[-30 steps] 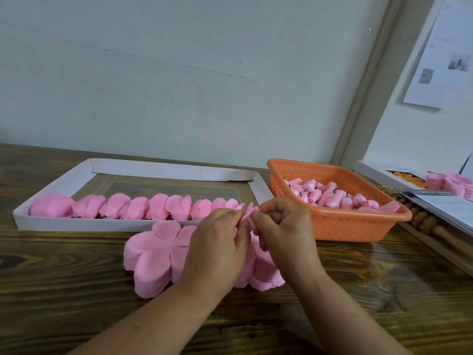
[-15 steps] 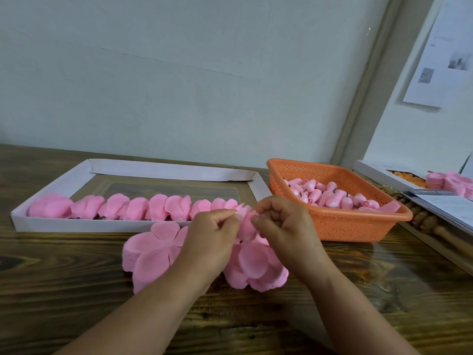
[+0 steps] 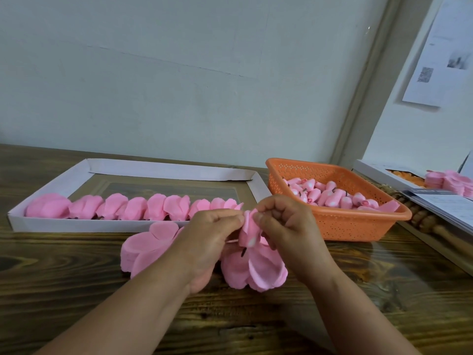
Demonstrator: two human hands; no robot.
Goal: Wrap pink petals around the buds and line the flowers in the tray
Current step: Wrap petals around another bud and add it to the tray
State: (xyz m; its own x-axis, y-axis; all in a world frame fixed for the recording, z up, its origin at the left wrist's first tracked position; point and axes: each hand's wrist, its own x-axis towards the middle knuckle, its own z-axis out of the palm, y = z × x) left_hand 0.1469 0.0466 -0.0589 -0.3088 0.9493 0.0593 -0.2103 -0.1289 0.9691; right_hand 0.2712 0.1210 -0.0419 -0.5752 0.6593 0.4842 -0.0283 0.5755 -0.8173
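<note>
My left hand [image 3: 210, 239] and my right hand [image 3: 286, 226] meet above the table, both pinching a pink bud [image 3: 247, 233] with a petal wrapped round it. Loose pink petals [image 3: 256, 270] hang below the bud onto the wood. A stack of flat pink petals [image 3: 146, 248] lies left of my left hand. A row of several finished pink flowers [image 3: 128, 207] lines the front of the white tray [image 3: 76, 226]. The orange basket [image 3: 358, 224] at the right holds several pink buds [image 3: 330, 194].
The dark wooden table [image 3: 64, 290] runs to a pale wall behind. At the far right lie a white box [image 3: 376, 172] with more pink petals [image 3: 450, 183], papers [image 3: 445, 203] and a wooden roller [image 3: 430, 224].
The bud and petal have lifted a little between my fingertips, and the petal now wraps it more closely. Both hands stay in the same place.
</note>
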